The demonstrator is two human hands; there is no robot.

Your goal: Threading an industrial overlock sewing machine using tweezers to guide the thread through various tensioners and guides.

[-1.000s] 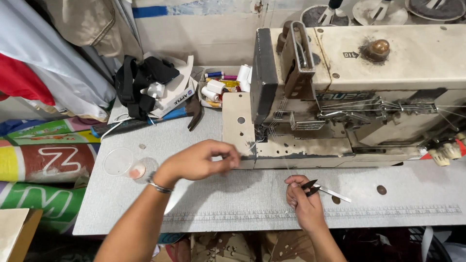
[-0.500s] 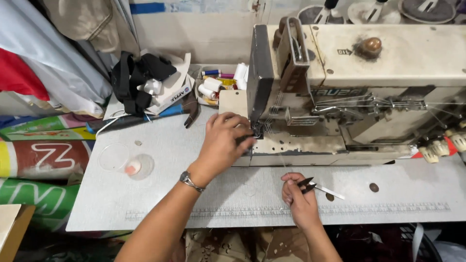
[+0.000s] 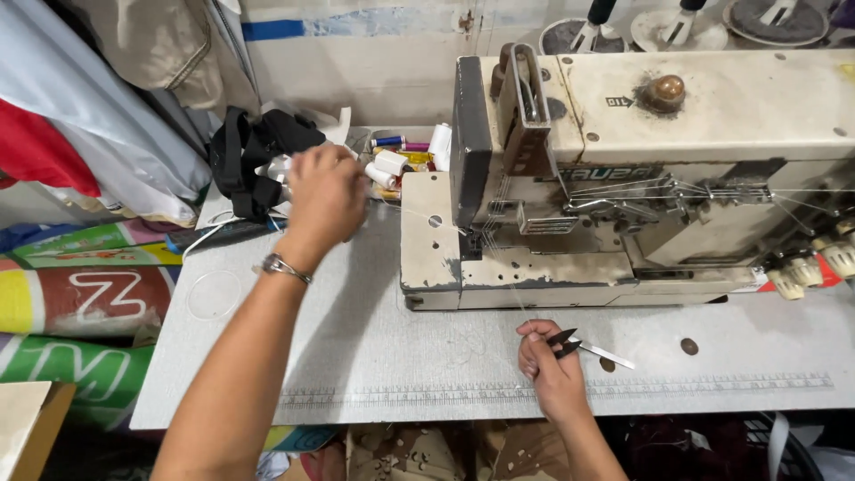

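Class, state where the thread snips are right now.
In the head view, the thread snips sit in the right hand, on the grey table before the sewing machine.

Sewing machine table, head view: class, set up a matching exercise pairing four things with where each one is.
Things:
1. thread snips
2. wristwatch
3. thread spools
4. black strap

Places:
A. on the left wrist
B. behind the left hand, left of the sewing machine
C. in the right hand
D. against the wall, beside hanging fabric

Pairs: 1-C, 2-A, 3-B, 4-D
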